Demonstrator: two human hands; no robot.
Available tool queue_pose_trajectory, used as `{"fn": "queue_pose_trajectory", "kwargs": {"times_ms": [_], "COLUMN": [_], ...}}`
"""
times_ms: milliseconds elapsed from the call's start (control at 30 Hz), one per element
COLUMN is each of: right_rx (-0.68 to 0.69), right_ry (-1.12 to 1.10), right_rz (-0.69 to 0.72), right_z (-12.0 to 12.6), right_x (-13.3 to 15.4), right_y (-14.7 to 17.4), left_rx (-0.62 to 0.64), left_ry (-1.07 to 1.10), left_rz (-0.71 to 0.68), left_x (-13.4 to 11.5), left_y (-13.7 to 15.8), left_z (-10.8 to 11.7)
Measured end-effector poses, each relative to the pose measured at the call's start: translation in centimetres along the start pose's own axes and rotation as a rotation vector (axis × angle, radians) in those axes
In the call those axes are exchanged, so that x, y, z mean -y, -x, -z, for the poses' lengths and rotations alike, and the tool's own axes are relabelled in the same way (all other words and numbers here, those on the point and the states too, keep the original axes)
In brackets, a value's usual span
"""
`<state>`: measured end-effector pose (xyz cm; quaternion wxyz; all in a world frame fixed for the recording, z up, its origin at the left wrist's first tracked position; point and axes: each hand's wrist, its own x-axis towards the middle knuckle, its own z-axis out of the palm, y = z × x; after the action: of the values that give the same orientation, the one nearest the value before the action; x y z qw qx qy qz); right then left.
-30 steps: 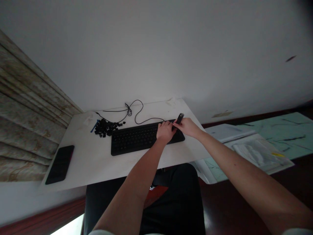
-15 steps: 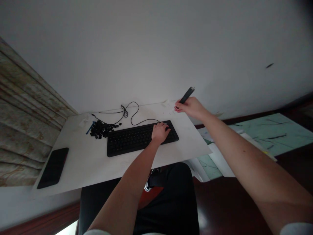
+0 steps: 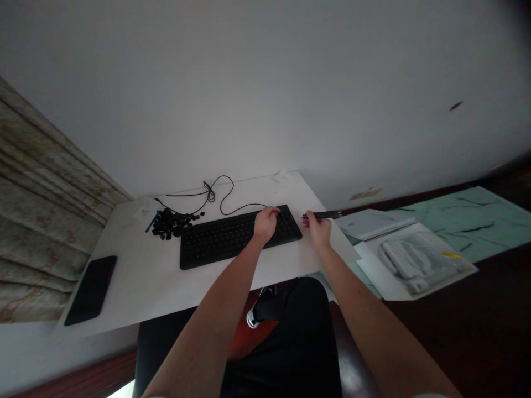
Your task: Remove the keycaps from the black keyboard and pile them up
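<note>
My left hand (image 3: 264, 224) rests over the right part of a black keyboard (image 3: 219, 239), its fingers bent together against the far edge. Just off the keyboard's right end, my right hand (image 3: 319, 229) is closed around a slim black handheld tool (image 3: 327, 214). That tool lies nearly level, one end pointing right and the other towards the keyboard; its exact kind is too unclear to tell. Left of the keyboard sits a loose pile of black keycaps (image 3: 169, 224). A thin blue tool (image 3: 152, 221) pokes out beside the pile.
A black cable (image 3: 224, 193) loops behind the keyboard on the white table (image 3: 145, 287). A dark phone-like slab (image 3: 92, 290) lies at the left edge. Beyond the right edge are a paper-like box (image 3: 418, 260) and a green marbled surface (image 3: 468, 221). Curtains (image 3: 37, 210) hang left.
My right hand has come down and nearer to the keyboard's right end, and the black tool has swung from steeply tilted to nearly level. My left hand has shifted slightly left, its fingers drawn together.
</note>
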<state>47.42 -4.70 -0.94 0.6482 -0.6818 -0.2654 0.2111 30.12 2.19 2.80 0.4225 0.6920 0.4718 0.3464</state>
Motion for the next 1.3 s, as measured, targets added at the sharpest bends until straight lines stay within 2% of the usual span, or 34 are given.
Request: {"fn": "queue_pose_trajectory", "kwargs": {"times_ms": [100,200,267,400,467,567,800,967,1033,1100,1300], "right_rx": [0.008,0.018,0.011,0.015,0.019,0.021,0.017,0.011,0.009,0.005,-0.018], "right_ry": [0.068,0.12,0.131,0.136,0.155,0.164,0.204,0.205,0.195,0.193,0.25], "right_rz": [0.035,0.056,0.056,0.038,0.033,0.033,0.03,0.031,0.041,0.052,0.067], "right_z": [0.1,0.0,-0.1,-0.1,-0.1,0.0,-0.1,0.0,-0.1,-0.1,-0.4], "right_x": [-0.3,-0.2,-0.2,0.1,0.2,0.3,0.0,-0.2,-0.1,-0.1,-0.1], "right_y": [-0.4,-0.5,-0.4,-0.1,-0.1,0.0,-0.3,-0.3,-0.2,-0.1,-0.1], "left_rx": [-0.005,0.029,0.062,0.196,0.272,0.347,0.365,0.256,0.172,0.093,-0.091], "left_ry": [0.234,0.297,0.178,-0.287,-0.485,-0.686,-0.886,-0.823,-0.77,-0.728,-0.7], "left_rz": [0.086,0.121,0.07,-0.184,-0.303,-0.398,-0.431,-0.389,-0.314,-0.224,0.12], "left_x": [0.2,0.5,0.7,0.9,0.7,0.2,-0.4,0.4,1.1,2.0,4.8], "left_y": [-0.8,-1.3,-1.1,0.6,1.5,2.4,2.8,2.7,2.4,2.0,1.4], "left_z": [0.6,2.2,3.7,6.1,6.6,6.6,5.4,6.1,7.7,10.2,19.8]}}
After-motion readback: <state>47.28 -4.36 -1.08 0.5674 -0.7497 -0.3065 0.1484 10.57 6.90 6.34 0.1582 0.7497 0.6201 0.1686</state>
